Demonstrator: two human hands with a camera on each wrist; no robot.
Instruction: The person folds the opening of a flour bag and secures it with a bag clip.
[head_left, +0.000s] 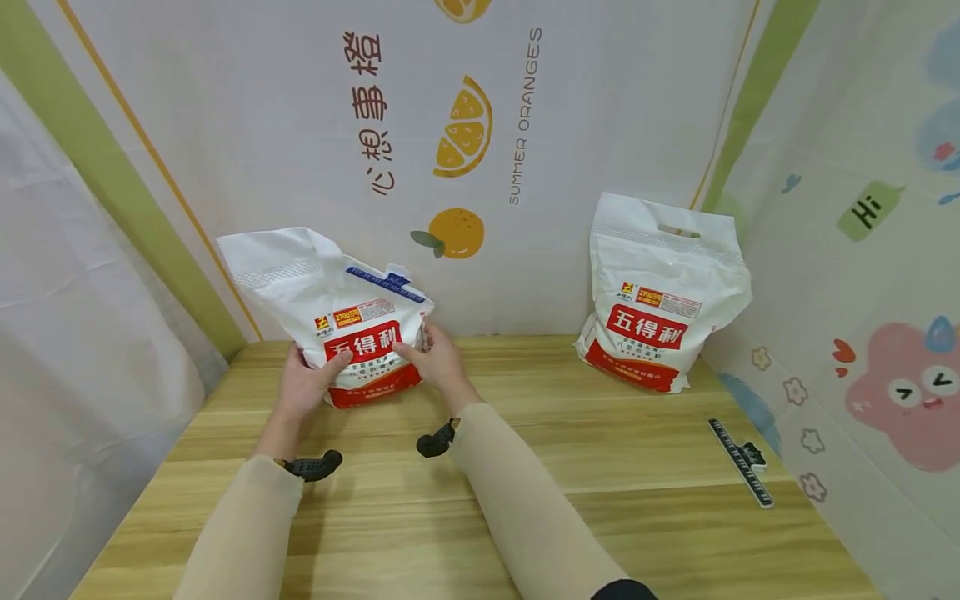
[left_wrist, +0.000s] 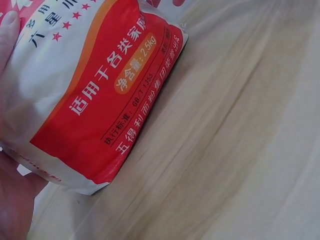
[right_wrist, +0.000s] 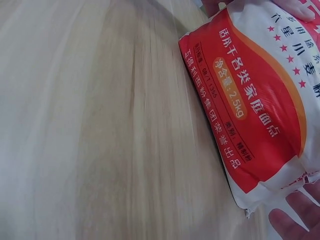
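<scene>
Between my two hands is a white and red bag of flour (head_left: 360,312), tilted at the back left of the table. My left hand (head_left: 303,383) grips its left side, with the thumb across the front. On the other side my right hand (head_left: 442,367) holds the bag's right edge, its thumb also on the front. A blue sealing clip (head_left: 385,284) spans the upper right of this bag, and the white top flops to the left. Both wrist views show the red lower front of the bag (left_wrist: 95,100) close to the wooden surface; I cannot tell whether it touches.
A second bag of flour (head_left: 663,292) stands upright at the back right, its handle hole showing. A black sealing clip (head_left: 741,462) lies on the wooden table (head_left: 600,450) near the right edge. Printed curtains (head_left: 570,125) hang behind and at both sides.
</scene>
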